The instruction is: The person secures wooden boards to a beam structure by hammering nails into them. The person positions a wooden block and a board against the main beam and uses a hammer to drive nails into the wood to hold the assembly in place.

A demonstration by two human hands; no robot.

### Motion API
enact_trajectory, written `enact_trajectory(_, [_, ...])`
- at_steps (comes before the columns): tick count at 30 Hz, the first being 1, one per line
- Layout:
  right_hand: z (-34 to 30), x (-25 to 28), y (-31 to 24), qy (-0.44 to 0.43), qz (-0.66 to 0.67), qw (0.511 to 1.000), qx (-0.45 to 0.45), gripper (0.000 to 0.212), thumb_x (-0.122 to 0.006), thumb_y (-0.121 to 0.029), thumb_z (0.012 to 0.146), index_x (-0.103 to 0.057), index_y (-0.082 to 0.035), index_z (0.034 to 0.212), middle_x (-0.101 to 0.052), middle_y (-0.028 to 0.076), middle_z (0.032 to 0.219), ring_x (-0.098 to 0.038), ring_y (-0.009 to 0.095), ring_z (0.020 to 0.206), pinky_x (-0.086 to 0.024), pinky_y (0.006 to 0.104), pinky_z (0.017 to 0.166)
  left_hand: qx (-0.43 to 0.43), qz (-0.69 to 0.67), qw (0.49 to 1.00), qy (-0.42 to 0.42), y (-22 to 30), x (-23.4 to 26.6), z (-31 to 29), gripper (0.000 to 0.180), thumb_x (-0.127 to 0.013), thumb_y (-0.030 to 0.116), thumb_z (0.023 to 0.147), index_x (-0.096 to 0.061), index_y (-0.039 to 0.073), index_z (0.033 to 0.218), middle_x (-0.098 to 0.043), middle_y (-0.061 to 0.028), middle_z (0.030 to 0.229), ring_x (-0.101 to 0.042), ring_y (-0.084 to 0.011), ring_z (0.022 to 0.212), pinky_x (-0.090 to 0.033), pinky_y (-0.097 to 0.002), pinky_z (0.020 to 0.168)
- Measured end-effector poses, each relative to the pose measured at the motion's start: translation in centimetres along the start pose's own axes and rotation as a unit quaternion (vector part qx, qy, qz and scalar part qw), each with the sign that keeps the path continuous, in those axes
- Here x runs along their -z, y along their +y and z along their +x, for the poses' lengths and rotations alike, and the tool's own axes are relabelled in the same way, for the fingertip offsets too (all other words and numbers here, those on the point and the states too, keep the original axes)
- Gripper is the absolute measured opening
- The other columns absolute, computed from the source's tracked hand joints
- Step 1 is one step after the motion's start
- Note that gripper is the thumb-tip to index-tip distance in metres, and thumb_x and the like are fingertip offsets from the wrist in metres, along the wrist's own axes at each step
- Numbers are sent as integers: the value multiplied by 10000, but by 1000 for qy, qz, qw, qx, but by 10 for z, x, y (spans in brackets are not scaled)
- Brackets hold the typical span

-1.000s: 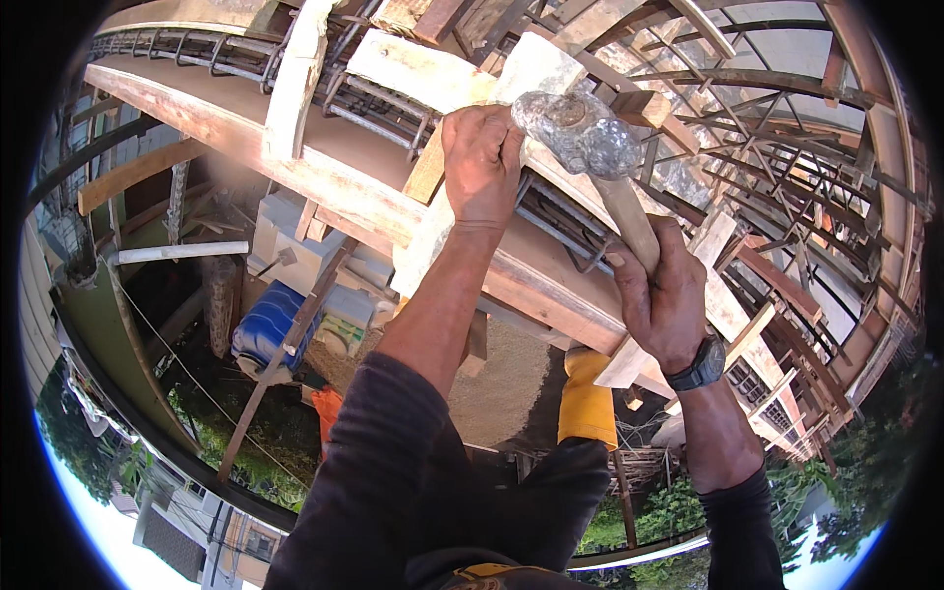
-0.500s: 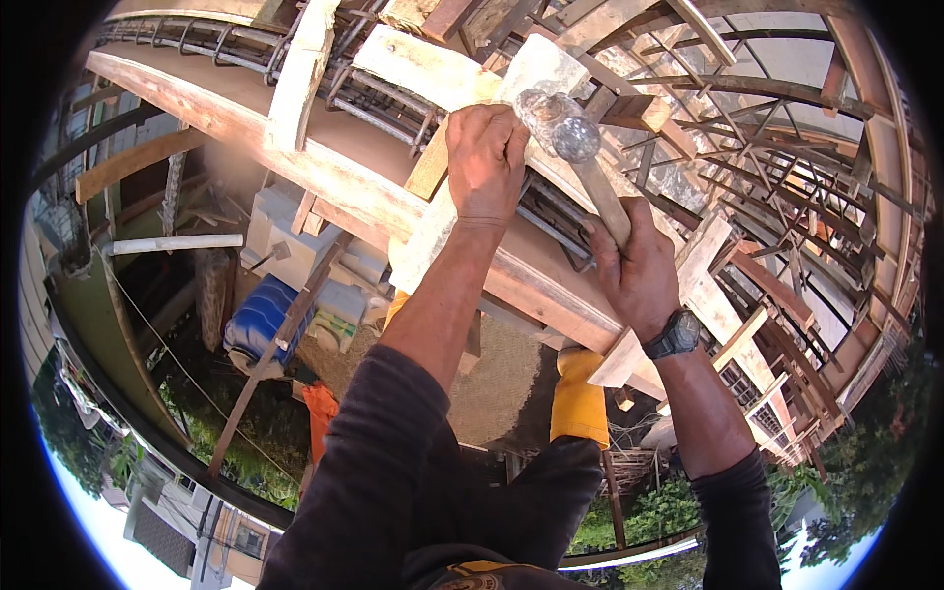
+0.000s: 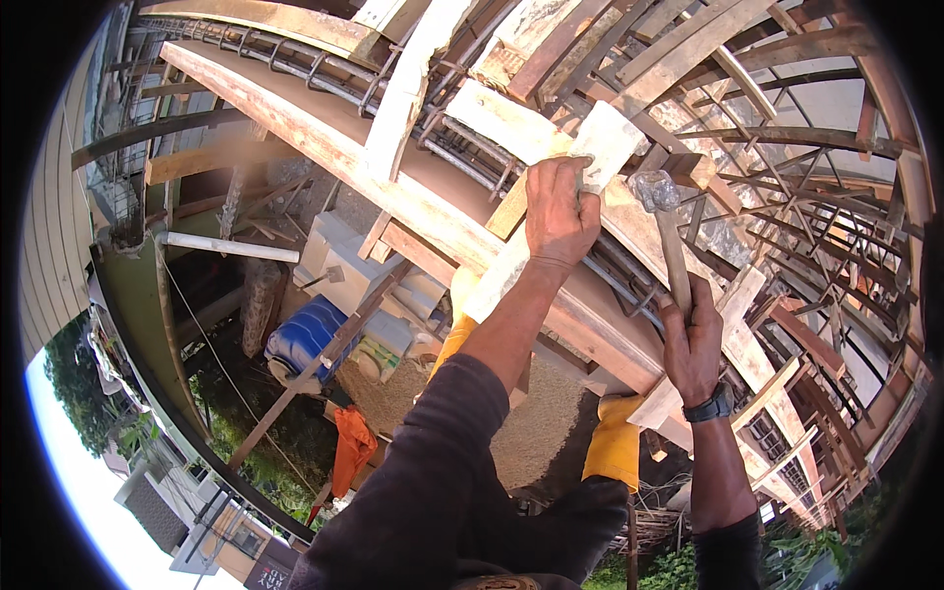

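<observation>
My left hand [image 3: 563, 211] is closed round a short pale wooden board [image 3: 612, 138] lying across the beam formwork. The board's upper end sticks out past my fingers, and its lower part shows beneath my wrist. My right hand [image 3: 691, 339] grips a hammer [image 3: 674, 246] by its wooden handle. The worn grey head is right of the board, apart from it. Below the hands runs the long timber side [image 3: 334, 162] of the formwork, with steel reinforcing bars [image 3: 629, 285] inside the channel.
Another pale plank [image 3: 413, 88] crosses the formwork to the left. Timber framing and bars [image 3: 787, 197] crowd the right. Lower down are my yellow boots [image 3: 612, 438], a blue container [image 3: 307, 339], an orange cloth [image 3: 352, 447], a diagonal wooden brace [image 3: 329, 354] and a gravelly surface [image 3: 536, 423].
The hammer has moved right, its head drawing away from my left hand and the board's upper end. My left hand stays on the board. The whole view has shifted.
</observation>
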State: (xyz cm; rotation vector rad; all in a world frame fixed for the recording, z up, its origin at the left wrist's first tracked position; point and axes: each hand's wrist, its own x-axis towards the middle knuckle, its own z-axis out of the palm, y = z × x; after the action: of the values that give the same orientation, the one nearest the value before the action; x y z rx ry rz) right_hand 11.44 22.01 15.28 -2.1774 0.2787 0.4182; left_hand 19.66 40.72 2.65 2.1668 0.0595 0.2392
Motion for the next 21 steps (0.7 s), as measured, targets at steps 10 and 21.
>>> enact_trajectory(10, [-15, 0, 15, -1, 81, 995, -52, 363, -610, -344, 1027, -575, -8, 1160, -576, 51, 724, -508, 124, 655, -426, 316, 592, 111, 295, 946, 75, -17, 24, 0, 373, -532, 155, 990, -512, 105, 1359, -455, -132, 1460, -334, -353, 1436, -156, -586, 1203])
enact_trajectory(21, [33, 25, 28, -68, 39, 980, 181, 465, -670, -465, 950, -607, -7, 1002, -588, 119, 702, -600, 241, 586, -463, 335, 558, 189, 304, 933, 36, -23, 17, 1, 371, -477, 236, 1011, -510, 190, 1378, -478, -100, 1468, -386, -313, 1420, -182, -607, 1203])
